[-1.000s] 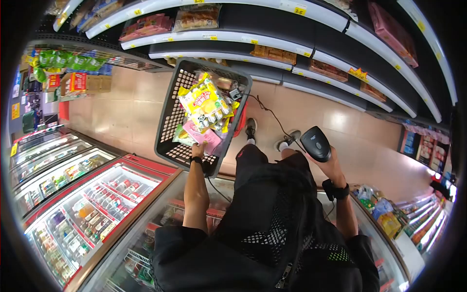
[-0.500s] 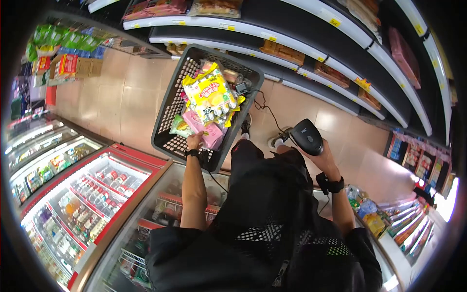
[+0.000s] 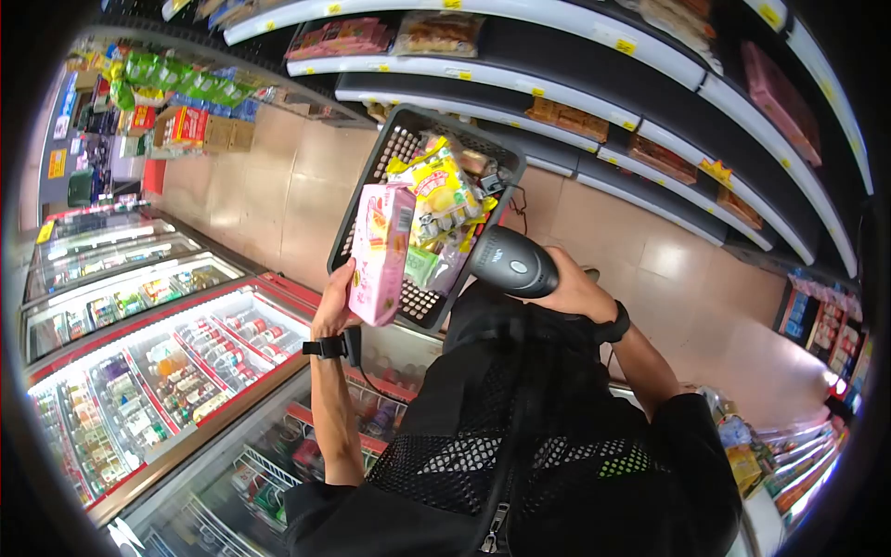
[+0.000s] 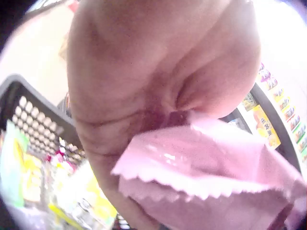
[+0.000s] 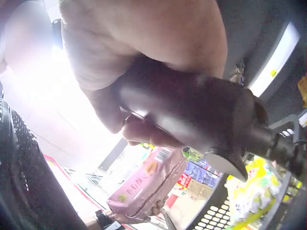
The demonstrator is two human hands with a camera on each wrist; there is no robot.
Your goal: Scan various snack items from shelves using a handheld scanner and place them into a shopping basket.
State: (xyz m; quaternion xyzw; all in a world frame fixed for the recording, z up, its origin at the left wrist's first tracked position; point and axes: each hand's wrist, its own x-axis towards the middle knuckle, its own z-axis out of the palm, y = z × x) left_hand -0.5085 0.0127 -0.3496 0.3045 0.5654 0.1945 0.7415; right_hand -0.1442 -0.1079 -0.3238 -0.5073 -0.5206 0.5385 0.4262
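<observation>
My left hand (image 3: 336, 295) grips a long pink snack package (image 3: 380, 251) by its side, raised above the grey shopping basket (image 3: 459, 121). A barcode shows near the package's far end. Up close in the left wrist view, its crimped wrapper end (image 4: 201, 163) sticks out below the palm. My right hand (image 3: 575, 288) is wrapped round a black barcode scanner (image 3: 515, 265), its head turned toward the package. The handle (image 5: 192, 105) fills the palm in the right wrist view. In the basket lie a yellow custard pie bag (image 3: 441, 190) and a green packet (image 3: 422, 267).
Black shelves (image 3: 603, 84) with packaged food run along the far side. Glass-topped freezers (image 3: 186, 362) stand at the left and beneath my arms. A small grey device (image 3: 492, 181) with a dark cable (image 3: 522, 213) sits at the basket's right rim. Cartons (image 3: 227, 135) stand farther left.
My left hand has lifted the pink package out of the basket and turned it, barcode side up. My right hand has brought the scanner left, close to the basket.
</observation>
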